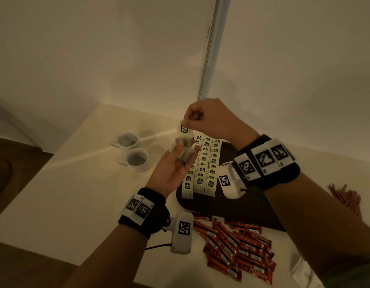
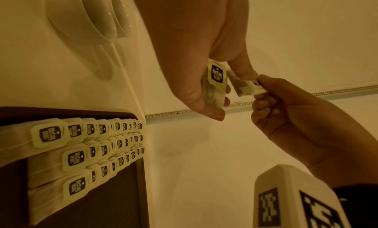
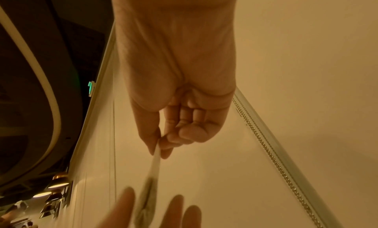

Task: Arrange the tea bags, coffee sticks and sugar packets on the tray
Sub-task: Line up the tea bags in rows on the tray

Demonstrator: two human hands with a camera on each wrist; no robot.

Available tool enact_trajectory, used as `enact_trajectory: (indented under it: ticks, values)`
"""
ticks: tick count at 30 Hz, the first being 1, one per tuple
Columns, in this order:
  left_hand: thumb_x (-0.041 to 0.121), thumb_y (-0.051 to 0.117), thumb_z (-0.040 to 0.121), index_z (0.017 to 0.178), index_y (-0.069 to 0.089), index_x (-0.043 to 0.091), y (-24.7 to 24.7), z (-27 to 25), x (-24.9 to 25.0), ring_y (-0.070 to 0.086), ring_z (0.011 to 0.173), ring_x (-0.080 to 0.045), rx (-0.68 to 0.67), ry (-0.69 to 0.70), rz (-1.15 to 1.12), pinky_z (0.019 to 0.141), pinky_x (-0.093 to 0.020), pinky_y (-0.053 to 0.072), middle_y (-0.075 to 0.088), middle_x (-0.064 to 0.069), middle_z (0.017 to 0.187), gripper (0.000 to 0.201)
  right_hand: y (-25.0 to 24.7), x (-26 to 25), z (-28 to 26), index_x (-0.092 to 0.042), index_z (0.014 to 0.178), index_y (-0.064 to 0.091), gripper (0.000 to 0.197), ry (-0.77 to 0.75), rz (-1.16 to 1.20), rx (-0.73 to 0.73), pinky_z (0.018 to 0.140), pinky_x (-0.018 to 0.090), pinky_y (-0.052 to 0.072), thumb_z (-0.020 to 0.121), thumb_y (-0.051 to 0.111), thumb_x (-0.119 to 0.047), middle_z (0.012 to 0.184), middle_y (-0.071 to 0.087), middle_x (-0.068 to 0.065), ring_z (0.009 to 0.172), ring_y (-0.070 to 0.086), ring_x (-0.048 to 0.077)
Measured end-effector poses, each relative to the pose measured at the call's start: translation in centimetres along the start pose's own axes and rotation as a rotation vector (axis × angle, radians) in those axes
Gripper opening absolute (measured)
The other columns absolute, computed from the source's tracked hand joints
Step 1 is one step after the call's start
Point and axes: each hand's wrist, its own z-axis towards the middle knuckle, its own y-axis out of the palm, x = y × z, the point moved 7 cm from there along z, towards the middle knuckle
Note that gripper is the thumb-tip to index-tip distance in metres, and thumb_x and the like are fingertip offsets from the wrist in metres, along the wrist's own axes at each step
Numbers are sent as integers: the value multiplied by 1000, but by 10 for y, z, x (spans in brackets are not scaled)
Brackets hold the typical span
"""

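Observation:
My left hand is palm up over the tray's far left corner and grips a small bunch of tea bags. Just above it, my right hand pinches the tag of one tea bag between thumb and forefinger; in the right wrist view the bag hangs edge-on from those fingers. The dark tray holds several tea bags laid overlapping in three columns, tags up. Red coffee sticks lie in a loose heap on the table in front of the tray.
Two white cups stand on the table left of the tray. Thin red sticks lie at the right edge, and some pale packets at the lower right. A wall and a beaded chain rise right behind the table.

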Motion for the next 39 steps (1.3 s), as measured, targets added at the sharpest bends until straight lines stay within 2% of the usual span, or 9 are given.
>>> enact_trajectory:
  ticks: [8,12,14,18,21,23,27,31,39]
  values:
    - [30,59,81,103,62,5,-3,1,-4,69,95,-27,40,-31,-107,81,-28,57,72,-10,95,33,-1,4,-1,-14,88,72,10,48,36,33,56,2,39,84,68,-22,64,56,-13,54,51,-6]
    - [30,59,82,112,56,3,-6,4,-5,68,98,-26,58,-52,-98,78,-27,58,68,-15,105,40,-1,5,-3,-14,87,71,8,54,53,34,56,3,39,84,68,-20,64,56,-13,53,51,-5]
    - [30,59,83,115,55,4,-12,4,-4,66,102,-27,65,-59,-110,85,-28,56,66,-15,110,41,-1,7,-4,-15,87,71,6,55,68,43,55,3,40,83,68,-19,66,57,-13,55,51,-4]
    - [5,46,92,105,51,3,-33,6,6,61,106,-32,121,-35,-138,86,-32,56,60,-18,117,14,1,25,-11,-18,87,70,4,74,95,32,62,-1,40,83,68,-18,74,59,-17,63,53,-13]
    - [-2,33,94,111,52,-2,-54,9,23,61,108,-28,190,8,-37,77,-37,59,60,-13,121,24,22,51,-26,-15,96,70,11,133,80,-42,68,-2,40,86,66,-16,82,60,-14,72,53,-9]
    - [2,33,97,116,52,0,-56,9,35,62,108,-25,192,16,74,74,-41,60,61,-8,123,27,46,73,-41,-12,102,69,16,205,68,-118,76,6,45,88,63,-14,91,64,-7,76,55,-3]
    - [6,37,100,110,54,6,-49,7,51,62,107,-30,178,49,132,78,-39,59,63,-11,118,20,102,116,-70,-9,109,65,19,334,4,-305,67,6,41,92,57,-13,110,65,4,83,53,1]
    - [7,43,99,112,56,7,-47,7,55,64,103,-29,221,84,176,82,-31,57,64,-12,114,18,141,146,-88,-6,109,66,21,401,-37,-424,86,19,42,91,58,-14,114,64,9,102,58,15]
    - [11,45,98,105,59,5,-50,3,46,69,94,-26,248,33,176,77,-28,59,70,-13,103,17,171,173,-91,-5,106,67,19,457,-9,-367,89,24,46,89,61,-12,112,65,9,104,59,18]
